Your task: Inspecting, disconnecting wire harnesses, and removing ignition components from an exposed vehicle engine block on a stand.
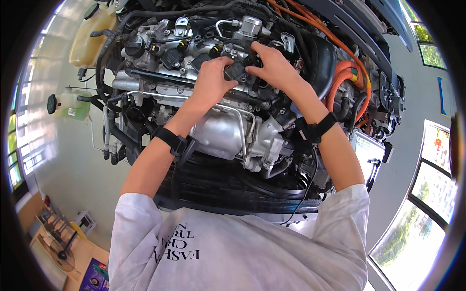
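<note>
A black ignition coil (pixel 236 72) sits on top of the engine, between my two hands. My left hand (pixel 211 83) is closed on it, with thumb and index finger at its left side. At its right side is my right hand (pixel 276 70), thumb and index finger spread apart. The right thumb tip reaches the coil's edge; the index fingertip is farther up, near a metal fitting (pixel 251 26). Dark parts lie between those two fingers, too small to make out. Another black coil (pixel 172 58) sits to the left along the engine top.
Below my forearms is a silver heat shield (pixel 219 133) with metal pipes. Orange cables (pixel 338 83) and a black curved duct (pixel 323 65) stand at the right. A yellowish reservoir (pixel 93 41) and a smaller greenish bottle (pixel 73 104) are at the left. A black oil cap (pixel 134 47) is nearby.
</note>
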### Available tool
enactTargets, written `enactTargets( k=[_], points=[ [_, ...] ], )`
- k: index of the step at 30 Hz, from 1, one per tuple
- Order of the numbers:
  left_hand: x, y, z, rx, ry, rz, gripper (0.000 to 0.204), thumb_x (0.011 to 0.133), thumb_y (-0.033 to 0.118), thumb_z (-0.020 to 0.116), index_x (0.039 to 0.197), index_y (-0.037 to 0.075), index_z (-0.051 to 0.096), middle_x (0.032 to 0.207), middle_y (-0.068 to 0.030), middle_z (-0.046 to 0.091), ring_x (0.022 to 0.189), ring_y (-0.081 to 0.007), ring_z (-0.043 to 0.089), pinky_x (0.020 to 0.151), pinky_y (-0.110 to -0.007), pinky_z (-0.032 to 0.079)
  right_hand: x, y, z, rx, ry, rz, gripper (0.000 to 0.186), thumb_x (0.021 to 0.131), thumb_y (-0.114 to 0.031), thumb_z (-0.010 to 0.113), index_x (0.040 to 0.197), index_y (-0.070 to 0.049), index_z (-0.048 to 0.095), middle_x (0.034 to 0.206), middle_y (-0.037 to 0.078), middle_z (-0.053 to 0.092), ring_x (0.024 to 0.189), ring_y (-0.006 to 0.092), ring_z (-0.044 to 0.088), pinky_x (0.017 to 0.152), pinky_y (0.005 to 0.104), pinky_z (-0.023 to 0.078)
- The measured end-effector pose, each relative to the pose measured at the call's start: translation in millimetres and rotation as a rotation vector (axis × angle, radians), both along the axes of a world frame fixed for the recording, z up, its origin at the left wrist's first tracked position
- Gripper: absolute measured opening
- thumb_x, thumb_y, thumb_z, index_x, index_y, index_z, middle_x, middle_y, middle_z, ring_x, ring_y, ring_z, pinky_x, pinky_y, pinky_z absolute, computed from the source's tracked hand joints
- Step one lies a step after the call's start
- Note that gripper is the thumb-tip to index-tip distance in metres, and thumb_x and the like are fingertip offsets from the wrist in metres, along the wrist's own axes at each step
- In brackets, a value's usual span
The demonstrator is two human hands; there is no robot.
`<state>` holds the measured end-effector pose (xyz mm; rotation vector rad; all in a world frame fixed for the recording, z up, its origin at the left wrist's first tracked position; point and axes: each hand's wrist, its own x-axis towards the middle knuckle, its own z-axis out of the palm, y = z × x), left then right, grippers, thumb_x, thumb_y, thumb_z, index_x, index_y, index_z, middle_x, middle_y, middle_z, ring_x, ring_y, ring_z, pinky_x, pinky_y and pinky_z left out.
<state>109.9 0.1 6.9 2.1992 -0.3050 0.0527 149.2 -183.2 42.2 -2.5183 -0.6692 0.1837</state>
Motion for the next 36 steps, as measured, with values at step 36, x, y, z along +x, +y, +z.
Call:
enactTargets(
  k=[36],
  points=[
    [16, 17, -19, 0.134, -0.153, -0.139, 0.055, 0.069, 0.024, 0.080, 0.112, -0.005, 0.060, 0.104, -0.0216, 0.066, 0.097, -0.0322, 0.065, 0.086, -0.037, 0.050, -446, -89, 72, 0.418, -0.151, -1.134, 0.019, 0.084, -0.007, 0.061, 0.101, 0.001, 0.062, 0.087, 0.010, 0.065, 0.077, 0.0185, 0.062, 0.075, 0.0294, 0.048]
  ],
)
